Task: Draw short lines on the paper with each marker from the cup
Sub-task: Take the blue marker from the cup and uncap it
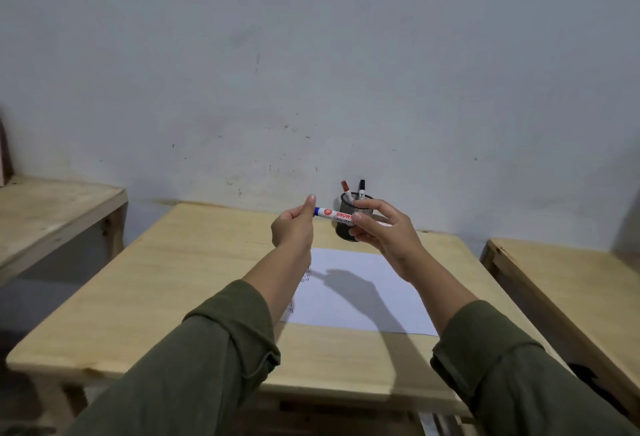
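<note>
I hold a white marker with a blue end (333, 216) level in the air between both hands, above the far part of the table. My left hand (293, 227) is closed on its blue cap end. My right hand (384, 233) pinches the barrel's other end. Right behind the marker stands a black mesh cup (346, 227), partly hidden by my right hand. A red-capped marker (346, 188) and a black-capped marker (362, 187) stick out of the cup. A white paper (360, 293) lies on the table, with short dark lines near its left edge.
The paper and cup rest on a light wooden table (166, 283) that stands against a grey wall. A second wooden table (568, 283) is close on the right. A wooden bench surface (52, 213) is on the left.
</note>
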Demonstrator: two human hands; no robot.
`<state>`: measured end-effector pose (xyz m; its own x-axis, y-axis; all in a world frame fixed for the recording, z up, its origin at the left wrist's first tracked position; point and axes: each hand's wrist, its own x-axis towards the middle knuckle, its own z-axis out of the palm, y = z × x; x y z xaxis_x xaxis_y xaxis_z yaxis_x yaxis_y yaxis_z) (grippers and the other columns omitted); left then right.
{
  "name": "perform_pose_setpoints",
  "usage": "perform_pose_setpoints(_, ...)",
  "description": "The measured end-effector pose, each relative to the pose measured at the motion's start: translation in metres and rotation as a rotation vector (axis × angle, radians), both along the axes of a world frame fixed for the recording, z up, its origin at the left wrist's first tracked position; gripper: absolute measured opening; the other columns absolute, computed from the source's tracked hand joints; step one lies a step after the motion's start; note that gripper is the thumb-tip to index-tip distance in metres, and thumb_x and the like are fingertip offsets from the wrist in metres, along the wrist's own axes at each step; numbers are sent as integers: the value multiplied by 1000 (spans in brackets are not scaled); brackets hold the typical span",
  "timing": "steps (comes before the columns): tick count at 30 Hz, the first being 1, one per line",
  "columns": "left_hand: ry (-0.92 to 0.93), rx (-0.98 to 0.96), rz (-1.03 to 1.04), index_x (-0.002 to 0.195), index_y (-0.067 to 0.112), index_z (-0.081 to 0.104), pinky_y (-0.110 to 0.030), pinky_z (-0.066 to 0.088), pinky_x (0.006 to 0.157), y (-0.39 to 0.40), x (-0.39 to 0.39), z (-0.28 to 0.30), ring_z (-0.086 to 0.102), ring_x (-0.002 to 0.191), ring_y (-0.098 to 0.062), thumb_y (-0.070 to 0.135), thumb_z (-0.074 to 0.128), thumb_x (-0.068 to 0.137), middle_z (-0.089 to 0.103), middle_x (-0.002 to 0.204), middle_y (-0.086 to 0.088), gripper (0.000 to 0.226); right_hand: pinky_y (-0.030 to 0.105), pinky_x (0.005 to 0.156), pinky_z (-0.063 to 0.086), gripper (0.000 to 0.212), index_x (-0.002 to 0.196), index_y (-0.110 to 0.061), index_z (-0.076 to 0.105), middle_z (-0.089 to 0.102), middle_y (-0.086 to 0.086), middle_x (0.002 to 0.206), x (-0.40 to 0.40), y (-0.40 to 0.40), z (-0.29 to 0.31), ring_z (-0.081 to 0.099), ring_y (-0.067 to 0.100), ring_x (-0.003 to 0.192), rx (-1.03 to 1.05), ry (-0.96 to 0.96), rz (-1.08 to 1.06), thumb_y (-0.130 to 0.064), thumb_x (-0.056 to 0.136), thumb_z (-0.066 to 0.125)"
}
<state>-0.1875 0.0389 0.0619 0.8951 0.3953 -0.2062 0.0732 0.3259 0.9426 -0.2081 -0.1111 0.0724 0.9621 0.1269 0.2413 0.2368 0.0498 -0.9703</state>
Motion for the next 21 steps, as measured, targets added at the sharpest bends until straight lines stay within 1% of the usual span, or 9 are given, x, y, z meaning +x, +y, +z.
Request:
perform_pose_setpoints(3, 27, -21, 13, 100, 12, 70, -26, 35, 73, 3, -11, -2, 51, 87, -17, 47, 67, 79, 59, 84, 3, 41, 25, 74, 56, 18, 100, -10, 66, 67, 9, 78, -6, 4, -11, 68, 19, 71, 236, 56, 16, -4, 83, 64)
perform_pose_setpoints(5, 36, -23, -3, 98, 12, 70, -23, 37, 66, 4, -17, -5, 52, 83, -16, 49, 68, 77, 62, 89, 1, 42, 25, 75, 57, 17, 99, -7, 66, 70, 8, 76, -10, 8, -16, 69, 19, 72, 333, 76, 17, -3, 83, 64)
perform_pose_setpoints(8, 22, -12, -62, 92, 14, 69, -25, 42, 59, 3, -23, -8, 52, 72, -13, 52, 70, 75, 66, 91, -1, 42, 27, 81, 57, 20, 105, -2, 63, 71, 10, 79, -13, 15, -20, 70, 20, 74, 331, 64, 18, -2, 84, 62)
perform_pose_setpoints(10, 17, 1, -93, 91, 13, 68, -36, 50, 79, 0, -27, -9, 49, 74, -17, 53, 69, 74, 65, 91, -1, 43, 29, 81, 57, 19, 105, -3, 62, 69, 14, 84, -16, 20, -20, 68, 20, 72, 288, 54, 24, -6, 86, 61)
perform_pose_setpoints(13, -22, -50, -134, 84, 18, 66, -39, 47, 94, 0, -30, -12, 56, 81, -14, 49, 67, 78, 66, 91, 0, 32, 23, 64, 54, 12, 100, -9, 63, 60, 12, 81, -20, 23, -19, 60, 16, 60, 243, 66, 36, -11, 90, 59)
perform_pose_setpoints(14, -46, -93, -159, 86, 19, 66, -37, 46, 95, 0, -31, -14, 58, 89, -11, 45, 66, 81, 66, 91, 3, 27, 22, 61, 53, 10, 99, -10, 63, 58, 11, 77, -21, 24, -19, 58, 15, 57, 257, 76, 51, -11, 91, 57)
perform_pose_setpoints(17, -94, -246, -258, 110, 17, 65, -26, 39, 81, 1, -33, -17, 54, 98, -7, 31, 58, 91, 64, 87, 12, 25, 22, 60, 52, 10, 97, -11, 62, 60, 10, 75, -22, 23, -20, 59, 15, 58, 324, 107, 100, -10, 92, 54)
perform_pose_setpoints(19, -118, -286, -301, 100, 21, 65, -28, 33, 86, 2, -35, -17, 54, 99, -5, 27, 53, 94, 62, 88, 12, 15, 22, 60, 52, 9, 97, -12, 61, 63, 9, 76, -22, 25, -22, 62, 15, 61, 342, 118, 120, -12, 92, 54)
perform_pose_setpoints(21, -138, -298, -342, 88, 26, 64, -30, 31, 88, 3, -33, -18, 55, 93, -1, 27, 49, 96, 62, 91, 12, 17, 22, 61, 53, 10, 96, -12, 61, 66, 6, 75, -22, 26, -23, 63, 15, 63, 348, 124, 125, -17, 92, 54)
